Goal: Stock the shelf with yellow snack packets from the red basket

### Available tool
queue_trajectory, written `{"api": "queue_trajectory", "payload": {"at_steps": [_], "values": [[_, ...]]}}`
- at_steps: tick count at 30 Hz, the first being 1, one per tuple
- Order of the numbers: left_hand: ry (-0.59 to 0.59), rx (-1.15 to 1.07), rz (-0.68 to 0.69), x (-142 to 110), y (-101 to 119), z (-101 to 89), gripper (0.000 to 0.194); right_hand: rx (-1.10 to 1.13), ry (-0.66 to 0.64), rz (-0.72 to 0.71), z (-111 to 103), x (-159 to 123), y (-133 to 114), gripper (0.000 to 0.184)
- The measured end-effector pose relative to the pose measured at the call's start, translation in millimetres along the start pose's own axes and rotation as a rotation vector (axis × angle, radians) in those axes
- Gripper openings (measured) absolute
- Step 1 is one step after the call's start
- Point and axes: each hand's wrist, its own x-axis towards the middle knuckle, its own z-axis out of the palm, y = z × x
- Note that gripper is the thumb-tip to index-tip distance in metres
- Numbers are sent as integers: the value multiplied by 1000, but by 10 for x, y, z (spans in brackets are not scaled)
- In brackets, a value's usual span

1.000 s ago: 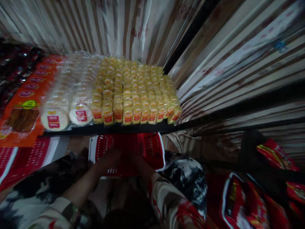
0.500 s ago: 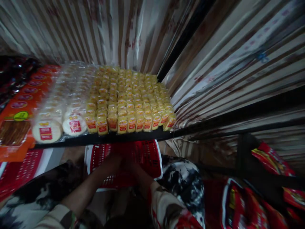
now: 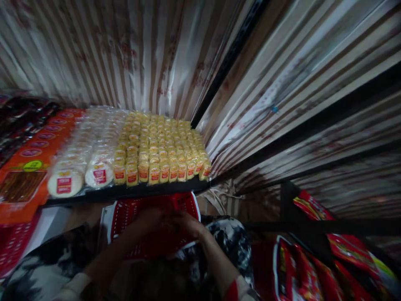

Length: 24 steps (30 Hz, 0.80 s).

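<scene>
A red plastic basket (image 3: 131,207) with a white rim sits between my knees, just below the shelf's front edge. My left hand (image 3: 153,218) reaches over it from the left, dark and smeared. From the other side comes my right hand (image 3: 185,222), bent inward so the fingertips of both hands almost meet above the basket. Shadow and blur hide the fingers, and I cannot make out anything held in them. Directly beyond the hands, yellow wrapped snack packs (image 3: 164,171) stand in tight rows on the shelf.
Left of the yellow packs lie clear-wrapped white round cakes (image 3: 99,173) and orange snack packets (image 3: 23,184). The black shelf edge (image 3: 119,193) runs above the basket. At lower right, red packets (image 3: 305,271) fill another basket. Striped cloth (image 3: 140,54) hangs behind.
The view has turned to the right, so shelf and basket appear farther left. My hands have come up from deep in the basket, and the right one now shows more clearly.
</scene>
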Motion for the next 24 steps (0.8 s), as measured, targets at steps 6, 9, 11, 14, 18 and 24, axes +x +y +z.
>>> {"api": "queue_trajectory", "payload": {"at_steps": [6, 9, 11, 14, 18, 24], "values": [[118, -21, 123, -56, 108, -127, 34, 117, 118, -147, 25, -258, -233, 33], [235, -63, 93, -109, 193, -195, 35, 171, 131, -244, 81, -340, -367, 38], [304, -126, 72, -154, 255, -232, 34, 217, 147, -292, 134, -364, -430, 42], [398, -248, 35, -206, 308, -239, 34, 260, 236, -312, 230, -361, -488, 45], [480, -498, 12, -225, 282, -175, 38, 300, 360, -324, 341, -339, -550, 44], [482, -835, -49, -314, 225, -115, 56, 513, 447, -322, 480, -349, -626, 44]]}}
